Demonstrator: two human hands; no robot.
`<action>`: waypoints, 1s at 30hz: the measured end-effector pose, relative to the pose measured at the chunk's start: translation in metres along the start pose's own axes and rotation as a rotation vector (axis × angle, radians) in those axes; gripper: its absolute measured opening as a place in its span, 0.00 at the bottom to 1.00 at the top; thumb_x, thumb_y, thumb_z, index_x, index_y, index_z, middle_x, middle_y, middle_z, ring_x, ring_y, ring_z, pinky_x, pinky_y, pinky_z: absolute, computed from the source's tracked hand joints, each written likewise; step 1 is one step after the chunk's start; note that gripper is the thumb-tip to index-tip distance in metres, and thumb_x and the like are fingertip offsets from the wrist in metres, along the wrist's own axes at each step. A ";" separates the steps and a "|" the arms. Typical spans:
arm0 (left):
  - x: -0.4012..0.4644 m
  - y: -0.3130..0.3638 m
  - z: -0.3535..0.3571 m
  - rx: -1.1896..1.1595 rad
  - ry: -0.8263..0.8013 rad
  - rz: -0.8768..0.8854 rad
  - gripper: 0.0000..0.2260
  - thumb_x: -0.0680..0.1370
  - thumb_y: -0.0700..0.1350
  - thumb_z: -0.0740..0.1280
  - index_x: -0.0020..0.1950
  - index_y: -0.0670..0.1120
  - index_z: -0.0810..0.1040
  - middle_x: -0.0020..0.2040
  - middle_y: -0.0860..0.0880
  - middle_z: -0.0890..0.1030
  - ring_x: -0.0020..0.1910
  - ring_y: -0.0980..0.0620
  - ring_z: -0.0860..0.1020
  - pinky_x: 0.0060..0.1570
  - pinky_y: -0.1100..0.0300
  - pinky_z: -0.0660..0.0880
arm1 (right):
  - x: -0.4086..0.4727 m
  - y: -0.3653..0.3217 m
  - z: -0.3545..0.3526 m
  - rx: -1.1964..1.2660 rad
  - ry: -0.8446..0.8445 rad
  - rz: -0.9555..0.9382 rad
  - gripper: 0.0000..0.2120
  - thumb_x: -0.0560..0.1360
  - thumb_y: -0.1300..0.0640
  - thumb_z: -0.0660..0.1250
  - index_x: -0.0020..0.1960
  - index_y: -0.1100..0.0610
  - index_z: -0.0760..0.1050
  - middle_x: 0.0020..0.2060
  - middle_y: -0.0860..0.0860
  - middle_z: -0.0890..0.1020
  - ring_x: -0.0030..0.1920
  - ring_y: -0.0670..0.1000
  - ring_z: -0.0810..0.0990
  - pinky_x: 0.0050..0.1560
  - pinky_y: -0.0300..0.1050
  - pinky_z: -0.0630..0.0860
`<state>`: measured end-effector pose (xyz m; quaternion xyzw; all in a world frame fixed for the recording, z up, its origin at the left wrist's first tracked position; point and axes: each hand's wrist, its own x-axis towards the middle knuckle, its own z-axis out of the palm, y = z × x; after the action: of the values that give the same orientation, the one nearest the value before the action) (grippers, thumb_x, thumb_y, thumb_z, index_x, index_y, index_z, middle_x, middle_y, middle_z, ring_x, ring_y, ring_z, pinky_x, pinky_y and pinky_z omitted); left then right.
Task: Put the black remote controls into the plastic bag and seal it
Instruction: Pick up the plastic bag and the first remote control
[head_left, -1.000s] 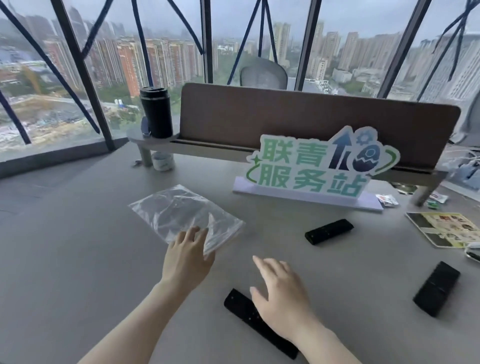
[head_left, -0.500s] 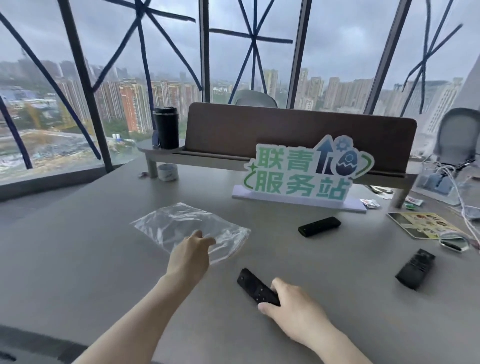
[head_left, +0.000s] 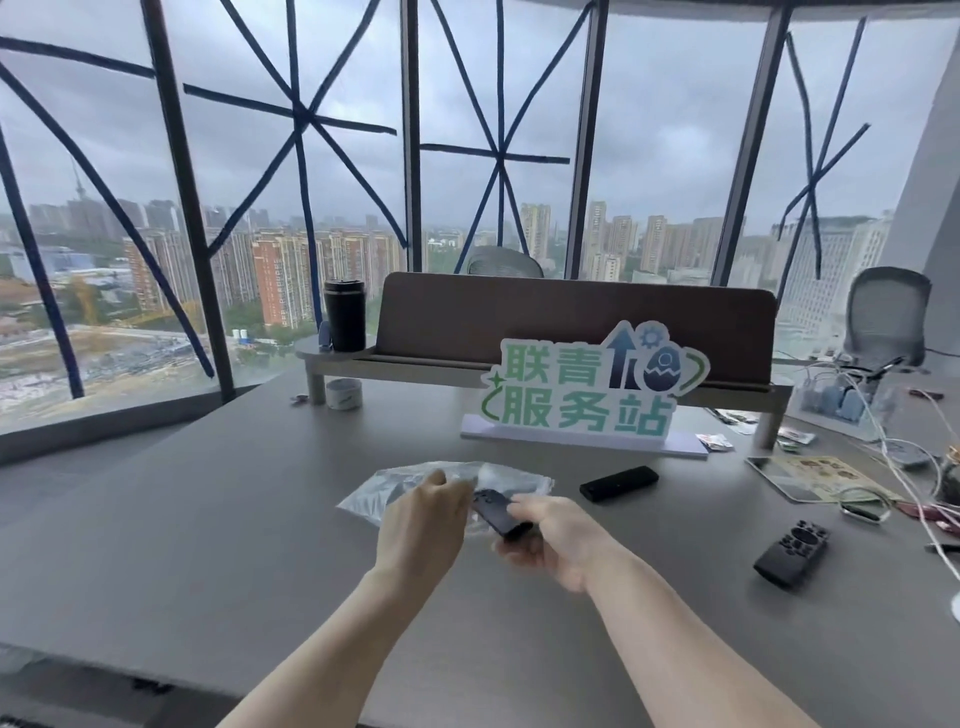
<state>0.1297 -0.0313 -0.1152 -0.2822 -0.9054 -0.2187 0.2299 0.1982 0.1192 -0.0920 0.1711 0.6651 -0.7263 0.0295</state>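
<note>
A clear plastic bag (head_left: 374, 493) lies on the grey table in front of me. My left hand (head_left: 423, 525) pinches its near edge and lifts it a little. My right hand (head_left: 558, 540) grips a black remote control (head_left: 498, 512) and holds its far end at the bag's edge, right beside my left fingers. A second black remote (head_left: 618, 482) lies flat on the table to the right of the bag. A third black remote (head_left: 791, 553) with round buttons lies further right, near the table's front.
A green and white sign (head_left: 587, 395) stands behind the bag. A brown desk shelf (head_left: 571, 322) carries a black tumbler (head_left: 345, 322). A leaflet (head_left: 810, 475), cables (head_left: 883, 441) and small packets (head_left: 717, 441) crowd the right side. The grey table (head_left: 208, 519) stretches to the left.
My right hand picked the nearest remote off the table and carried it up to the bag. My left hand closed on the bag's edge and raised it. The camera tilted upward.
</note>
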 end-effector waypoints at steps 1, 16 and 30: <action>0.000 0.001 0.000 -0.002 0.007 -0.012 0.10 0.79 0.46 0.58 0.41 0.47 0.76 0.39 0.48 0.73 0.37 0.41 0.78 0.31 0.56 0.67 | 0.000 0.004 -0.003 0.041 0.045 -0.027 0.08 0.80 0.64 0.59 0.52 0.61 0.77 0.42 0.58 0.81 0.35 0.54 0.82 0.34 0.45 0.78; -0.017 0.003 0.032 -0.159 -0.100 -0.155 0.13 0.79 0.46 0.57 0.58 0.56 0.78 0.55 0.52 0.80 0.51 0.43 0.79 0.40 0.56 0.71 | 0.019 0.047 -0.108 -0.346 0.643 0.028 0.08 0.77 0.57 0.59 0.44 0.57 0.74 0.36 0.54 0.81 0.26 0.53 0.74 0.26 0.40 0.68; 0.070 0.011 0.052 -0.393 -0.020 -0.191 0.14 0.77 0.53 0.63 0.40 0.45 0.80 0.28 0.47 0.78 0.32 0.49 0.76 0.37 0.56 0.75 | 0.166 0.021 -0.150 -0.961 0.780 0.219 0.27 0.73 0.36 0.62 0.51 0.59 0.81 0.45 0.55 0.84 0.45 0.57 0.81 0.38 0.43 0.72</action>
<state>0.0697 0.0332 -0.1157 -0.2367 -0.8703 -0.4087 0.1396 0.0792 0.2935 -0.1679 0.4581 0.8578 -0.2230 -0.0672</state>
